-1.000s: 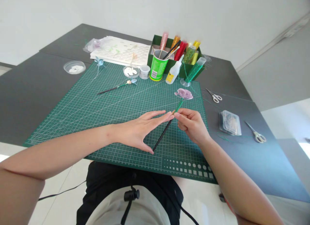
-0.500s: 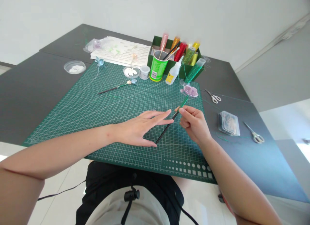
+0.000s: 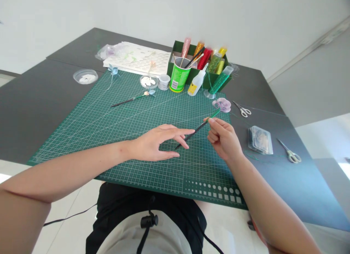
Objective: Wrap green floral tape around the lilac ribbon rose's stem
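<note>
A dark stick [image 3: 201,126], wrapped in green near its top, carries a pale purple flower [image 3: 222,105]. My right hand [image 3: 222,135] pinches this flower stick at the green part, holding it slanted over the green cutting mat [image 3: 153,173]. Close to the stick's lower half is my left hand [image 3: 158,142], its fingers spread and thumb apart. The index fingertip lies at the stick; whether it touches I cannot tell. A second flower stick [image 3: 127,101], with a small cream and blue flower, rests on the mat farther back.
Behind stand a green can [image 3: 179,77] of tools, a glue bottle [image 3: 197,80] and a green box [image 3: 171,66] of coloured rolls. At right lie small scissors [image 3: 243,110], a clear plastic case [image 3: 260,140] and larger scissors [image 3: 291,153]. Dishes of white pieces [image 3: 87,78] sit left and centre.
My right hand has shifted slightly right with the flower stick, which now lies at a flatter slant. The purple flower has moved right and turned. My left fingers have spread and shifted a little.
</note>
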`<state>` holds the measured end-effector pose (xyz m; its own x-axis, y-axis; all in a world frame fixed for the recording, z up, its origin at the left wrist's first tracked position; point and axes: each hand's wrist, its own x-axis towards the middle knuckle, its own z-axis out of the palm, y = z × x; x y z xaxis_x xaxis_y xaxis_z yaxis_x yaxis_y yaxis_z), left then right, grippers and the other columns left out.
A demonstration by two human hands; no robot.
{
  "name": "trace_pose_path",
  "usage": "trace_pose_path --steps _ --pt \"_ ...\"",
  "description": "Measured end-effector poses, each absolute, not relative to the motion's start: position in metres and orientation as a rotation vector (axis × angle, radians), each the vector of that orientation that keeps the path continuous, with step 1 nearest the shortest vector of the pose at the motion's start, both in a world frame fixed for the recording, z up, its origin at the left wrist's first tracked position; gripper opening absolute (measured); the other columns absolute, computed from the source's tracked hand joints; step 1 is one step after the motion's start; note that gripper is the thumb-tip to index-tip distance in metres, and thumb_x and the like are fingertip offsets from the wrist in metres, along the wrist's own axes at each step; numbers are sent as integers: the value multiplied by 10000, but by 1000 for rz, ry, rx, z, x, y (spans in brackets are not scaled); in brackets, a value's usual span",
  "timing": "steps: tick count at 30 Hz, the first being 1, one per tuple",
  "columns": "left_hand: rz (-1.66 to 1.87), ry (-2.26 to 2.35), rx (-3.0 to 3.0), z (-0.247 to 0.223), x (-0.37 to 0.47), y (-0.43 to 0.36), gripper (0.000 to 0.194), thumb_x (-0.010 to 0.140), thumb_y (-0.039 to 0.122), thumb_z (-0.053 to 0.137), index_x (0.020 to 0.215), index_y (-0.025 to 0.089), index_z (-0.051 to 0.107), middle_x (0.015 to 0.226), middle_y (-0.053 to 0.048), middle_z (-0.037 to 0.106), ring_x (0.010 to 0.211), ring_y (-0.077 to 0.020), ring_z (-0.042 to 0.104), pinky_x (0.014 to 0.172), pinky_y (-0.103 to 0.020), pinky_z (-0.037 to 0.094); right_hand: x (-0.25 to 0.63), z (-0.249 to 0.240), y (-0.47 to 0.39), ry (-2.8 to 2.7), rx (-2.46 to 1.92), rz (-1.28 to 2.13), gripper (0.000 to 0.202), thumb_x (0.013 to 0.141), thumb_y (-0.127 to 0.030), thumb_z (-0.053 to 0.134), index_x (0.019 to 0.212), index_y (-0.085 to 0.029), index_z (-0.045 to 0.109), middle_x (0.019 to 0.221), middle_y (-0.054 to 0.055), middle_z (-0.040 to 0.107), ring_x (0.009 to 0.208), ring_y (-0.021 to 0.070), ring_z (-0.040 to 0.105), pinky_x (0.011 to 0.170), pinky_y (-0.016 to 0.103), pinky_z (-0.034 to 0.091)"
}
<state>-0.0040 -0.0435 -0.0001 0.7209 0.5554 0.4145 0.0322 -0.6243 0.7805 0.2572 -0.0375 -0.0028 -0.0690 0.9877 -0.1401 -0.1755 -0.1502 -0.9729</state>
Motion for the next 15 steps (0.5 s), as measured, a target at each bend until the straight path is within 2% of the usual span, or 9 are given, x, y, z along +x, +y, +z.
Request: trace_pose_path --steps 1,2,4,6,7,9,11,13,15 --pt "777 463 2005 2 -5 -43 358 949 377 713 1274 230 679 1035 -63 799 1033 -228 697 1000 -393 477 256 -3 -38 -1056 -1152 1451 344 756 -483 863 867 -198 707 543 -120 173 457 61 99 416 248 114" --pt "706 472 1868 3 -6 -41 323 969 503 655 1053 203 737 935 -73 785 928 -220 703 922 -373 510 255 -3 -39 -1075 -1152 1471 342 758 -482 862 866 -194 711 541 -119 176 457 61 105 416 247 116" --pt "558 455 1607 2 -7 -36 698 1000 732 376 637 195 637 639 -67 673 650 -182 634 718 -333 519 253 -3 -42 -1116 -1144 1521 337 764 -482 856 841 -188 711 536 -117 181 456 58 114 416 243 118" --pt "470 460 1424 -3 -6 -30 854 968 818 129 490 213 495 451 -41 505 465 -145 483 549 -304 443 249 -3 -44 -1145 -1121 1561 331 774 -485 847 812 -185 711 522 -116 190 451 55 118 415 239 118" --pt "467 499 1363 -6 -4 -28 859 957 831 122 508 208 507 438 -30 485 435 -131 438 500 -289 401 246 -3 -46 -1154 -1105 1576 325 781 -483 842 805 -185 714 512 -116 198 448 54 121 416 236 119" --pt "500 601 1257 -13 0 -26 774 962 816 278 717 178 641 561 -31 606 485 -127 493 494 -257 403 241 -3 -49 -1168 -1067 1605 310 787 -472 842 801 -183 728 491 -114 218 439 50 132 415 232 123" --pt "499 621 1154 -18 6 -29 641 963 759 439 1015 170 685 825 -67 740 680 -152 640 623 -263 508 234 -4 -51 -1187 -1032 1631 297 789 -459 846 804 -181 746 479 -111 242 436 47 145 416 229 126" --pt "456 549 1071 -18 10 -35 589 974 706 495 1145 167 660 983 -104 760 853 -182 695 772 -304 558 228 -5 -54 -1219 -1011 1641 284 803 -451 839 819 -177 765 475 -103 273 437 48 163 417 227 129" --pt "427 498 1014 -14 13 -43 533 1007 645 484 1112 154 663 832 -71 713 732 -160 658 705 -285 555 225 -7 -56 -1254 -1004 1633 270 827 -444 820 850 -178 781 478 -94 313 439 50 184 417 226 130"
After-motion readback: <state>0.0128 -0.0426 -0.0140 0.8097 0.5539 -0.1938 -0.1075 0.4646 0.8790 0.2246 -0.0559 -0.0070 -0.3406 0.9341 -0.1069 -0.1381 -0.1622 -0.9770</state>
